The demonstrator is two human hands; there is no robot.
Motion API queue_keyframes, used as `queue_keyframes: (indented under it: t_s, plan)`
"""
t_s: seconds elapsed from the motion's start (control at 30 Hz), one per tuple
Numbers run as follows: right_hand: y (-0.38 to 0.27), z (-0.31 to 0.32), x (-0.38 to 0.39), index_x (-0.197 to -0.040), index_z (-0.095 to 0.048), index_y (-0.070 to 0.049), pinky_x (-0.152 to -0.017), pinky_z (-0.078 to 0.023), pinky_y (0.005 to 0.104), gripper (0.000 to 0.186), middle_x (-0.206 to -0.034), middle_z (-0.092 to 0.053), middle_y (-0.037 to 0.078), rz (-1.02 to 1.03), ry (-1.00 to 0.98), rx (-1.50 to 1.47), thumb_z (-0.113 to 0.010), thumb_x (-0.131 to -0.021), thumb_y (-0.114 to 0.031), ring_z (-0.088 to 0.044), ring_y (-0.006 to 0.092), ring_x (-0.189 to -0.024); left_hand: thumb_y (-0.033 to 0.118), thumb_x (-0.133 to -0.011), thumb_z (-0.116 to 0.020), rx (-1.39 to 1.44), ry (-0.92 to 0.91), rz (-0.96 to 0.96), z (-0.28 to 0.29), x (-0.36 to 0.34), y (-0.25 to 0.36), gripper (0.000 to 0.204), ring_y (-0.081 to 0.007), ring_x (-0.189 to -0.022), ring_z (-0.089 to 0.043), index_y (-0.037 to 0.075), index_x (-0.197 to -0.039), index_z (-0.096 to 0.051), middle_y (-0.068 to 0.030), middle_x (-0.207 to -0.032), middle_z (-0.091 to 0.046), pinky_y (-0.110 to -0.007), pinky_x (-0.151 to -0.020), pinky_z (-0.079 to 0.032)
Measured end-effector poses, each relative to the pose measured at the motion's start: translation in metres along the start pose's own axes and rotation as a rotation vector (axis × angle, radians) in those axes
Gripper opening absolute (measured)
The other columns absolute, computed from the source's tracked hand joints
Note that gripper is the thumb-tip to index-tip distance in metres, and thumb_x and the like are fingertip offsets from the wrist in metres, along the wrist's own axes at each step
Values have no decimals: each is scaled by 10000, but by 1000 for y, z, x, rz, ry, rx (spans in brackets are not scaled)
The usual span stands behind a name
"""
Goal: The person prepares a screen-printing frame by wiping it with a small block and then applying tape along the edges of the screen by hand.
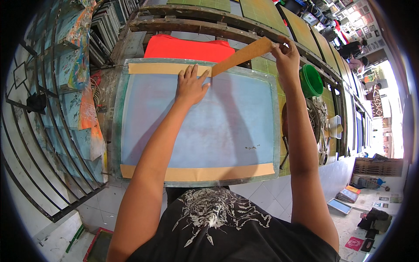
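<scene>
A framed printing screen (196,126) with a pale blue mesh lies flat before me. Brown tape (152,69) runs along the left part of its far edge. My left hand (190,85) lies with fingers spread on that tape, near where it lifts off the screen. From there the tape's free length slants up to the right, and my right hand (286,52) pinches its end above the screen's far right corner. A second strip of brown tape (196,173) is stuck along the near edge.
Red cloth (187,48) lies just beyond the screen. To the right are a green bucket (310,81) and a white plastic container (335,126). Metal bars (48,118) and paint-splashed shelves stand at left. Wooden rails (196,26) cross behind; people are far right.
</scene>
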State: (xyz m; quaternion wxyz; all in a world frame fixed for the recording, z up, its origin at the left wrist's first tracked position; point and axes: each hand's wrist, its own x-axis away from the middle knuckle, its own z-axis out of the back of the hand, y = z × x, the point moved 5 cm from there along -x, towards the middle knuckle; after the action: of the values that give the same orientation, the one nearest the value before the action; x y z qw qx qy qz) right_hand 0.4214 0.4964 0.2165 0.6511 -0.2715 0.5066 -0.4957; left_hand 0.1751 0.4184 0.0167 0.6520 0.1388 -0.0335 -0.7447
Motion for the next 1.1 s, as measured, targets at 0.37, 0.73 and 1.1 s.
queue_keyframes:
  t_s: [0.37, 0.73, 1.1]
  plan:
    - [26, 28, -4, -1257, -539, 48, -723, -493, 256, 440, -891, -683, 81, -79, 0, 94, -684, -858, -67, -626, 115, -787, 524, -931, -490, -52, -39, 32, 1, -8, 10, 655, -337, -1449, -206, 167, -1475, -407, -195, -1542, -299, -534, -1138, -155]
    - [160, 65, 35, -1271, -501, 74, -593, -427, 213, 490, -850, -645, 71, -366, 101, -313, -701, -830, 0, -539, 95, -668, 590, -898, -513, 49, -118, -120, -22, -28, 59, 933, -309, -1494, -117, -74, -1490, -234, -208, -1586, -199, -467, -1207, -89]
    - [224, 61, 66, -1268, -480, 84, -568, -424, 223, 501, -817, -647, 67, -492, 108, -399, -692, -819, 20, -542, 97, -633, 576, -917, -491, 104, -177, -261, -50, -61, 157, 917, -309, -1494, -114, -76, -1495, -206, -208, -1591, -178, -424, -1214, -112]
